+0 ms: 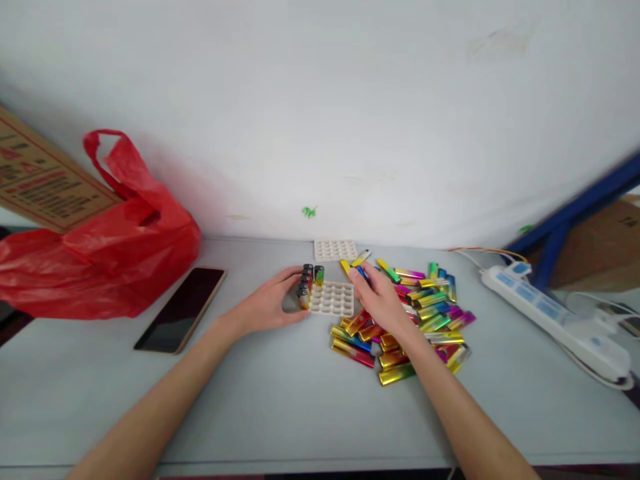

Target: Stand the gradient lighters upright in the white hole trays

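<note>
Several black-topped lighters (305, 287) stand upright along the left side of a white tray with round holes (334, 299); one more with a yellow-green body (319, 275) stands beside them. My left hand (273, 300) curves around the left of this row, thumb and fingers apart, touching or nearly touching it. My right hand (379, 293) is closed on a small blue piece (359, 271) just right of the tray, mostly hidden by the fingers. Shiny coloured metal sleeves (433, 300) lie in a loose pile around and under my right forearm.
A second white tray (335, 250) lies against the wall. To the left are a dark phone (181, 310), a red plastic bag (115, 253) and a cardboard box (47, 173). At the right lies a white power strip (555, 320) with cables, near a blue metal frame (555, 247).
</note>
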`<move>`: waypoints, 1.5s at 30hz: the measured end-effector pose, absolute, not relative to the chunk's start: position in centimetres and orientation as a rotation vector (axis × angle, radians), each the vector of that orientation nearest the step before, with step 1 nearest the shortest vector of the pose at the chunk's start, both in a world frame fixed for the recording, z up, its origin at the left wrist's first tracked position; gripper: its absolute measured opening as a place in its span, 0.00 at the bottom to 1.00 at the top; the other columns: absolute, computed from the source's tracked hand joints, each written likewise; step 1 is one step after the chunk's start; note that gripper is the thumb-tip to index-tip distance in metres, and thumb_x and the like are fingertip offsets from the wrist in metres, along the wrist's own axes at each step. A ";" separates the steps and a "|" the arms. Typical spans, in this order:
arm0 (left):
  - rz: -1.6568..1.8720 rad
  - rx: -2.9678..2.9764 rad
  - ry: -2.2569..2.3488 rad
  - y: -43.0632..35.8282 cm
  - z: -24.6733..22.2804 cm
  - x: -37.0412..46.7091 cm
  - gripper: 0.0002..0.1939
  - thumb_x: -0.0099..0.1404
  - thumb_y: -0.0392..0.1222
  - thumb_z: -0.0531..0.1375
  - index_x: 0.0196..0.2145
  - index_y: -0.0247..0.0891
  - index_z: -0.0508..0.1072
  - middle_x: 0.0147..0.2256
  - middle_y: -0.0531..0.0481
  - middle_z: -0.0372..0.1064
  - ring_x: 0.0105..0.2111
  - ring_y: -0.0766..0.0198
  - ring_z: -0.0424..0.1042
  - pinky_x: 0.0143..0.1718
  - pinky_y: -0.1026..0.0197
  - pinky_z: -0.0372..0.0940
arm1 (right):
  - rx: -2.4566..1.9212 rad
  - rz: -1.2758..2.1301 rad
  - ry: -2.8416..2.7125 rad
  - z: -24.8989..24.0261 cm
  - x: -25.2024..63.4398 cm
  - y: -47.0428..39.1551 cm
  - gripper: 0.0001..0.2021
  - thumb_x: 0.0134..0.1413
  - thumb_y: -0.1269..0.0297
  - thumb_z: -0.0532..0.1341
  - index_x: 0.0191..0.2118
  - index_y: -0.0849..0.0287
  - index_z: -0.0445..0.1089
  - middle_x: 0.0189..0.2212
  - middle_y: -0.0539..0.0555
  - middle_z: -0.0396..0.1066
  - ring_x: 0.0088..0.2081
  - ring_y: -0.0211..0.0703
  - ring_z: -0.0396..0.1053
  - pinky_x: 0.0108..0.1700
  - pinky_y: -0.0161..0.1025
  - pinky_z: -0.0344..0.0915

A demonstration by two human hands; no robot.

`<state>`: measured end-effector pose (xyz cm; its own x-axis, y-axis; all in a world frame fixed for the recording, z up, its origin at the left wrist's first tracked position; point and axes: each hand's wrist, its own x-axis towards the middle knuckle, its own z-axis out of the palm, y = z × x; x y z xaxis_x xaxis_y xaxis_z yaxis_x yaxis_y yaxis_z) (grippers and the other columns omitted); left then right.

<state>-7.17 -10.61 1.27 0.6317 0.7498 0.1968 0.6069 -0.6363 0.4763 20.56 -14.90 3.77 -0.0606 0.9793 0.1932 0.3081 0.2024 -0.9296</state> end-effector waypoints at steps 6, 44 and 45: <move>0.524 2.486 1.090 -10.6 1.5 -7.1 0.37 0.66 0.56 0.69 0.66 0.35 0.70 0.69 0.34 0.66 0.68 0.42 0.68 0.74 0.46 0.62 | -1.432 0.618 -1.653 4.3 19.4 -15.7 0.30 0.68 0.40 0.57 0.20 0.52 0.53 0.17 0.45 0.54 0.23 0.38 0.55 0.29 0.40 0.49; 0.525 2.475 1.090 -10.7 1.7 -7.0 0.38 0.65 0.56 0.70 0.66 0.34 0.70 0.69 0.34 0.65 0.69 0.42 0.68 0.74 0.46 0.61 | -1.308 0.477 -1.832 3.5 18.6 -16.0 0.15 0.77 0.53 0.53 0.39 0.54 0.67 0.38 0.57 0.76 0.42 0.50 0.75 0.46 0.43 0.67; 0.529 2.472 1.084 -10.8 1.7 -7.0 0.37 0.65 0.55 0.70 0.65 0.35 0.70 0.69 0.34 0.66 0.69 0.42 0.68 0.74 0.45 0.61 | -1.292 0.453 -1.854 3.6 18.5 -15.9 0.15 0.77 0.53 0.53 0.38 0.54 0.67 0.39 0.58 0.76 0.43 0.51 0.75 0.47 0.43 0.68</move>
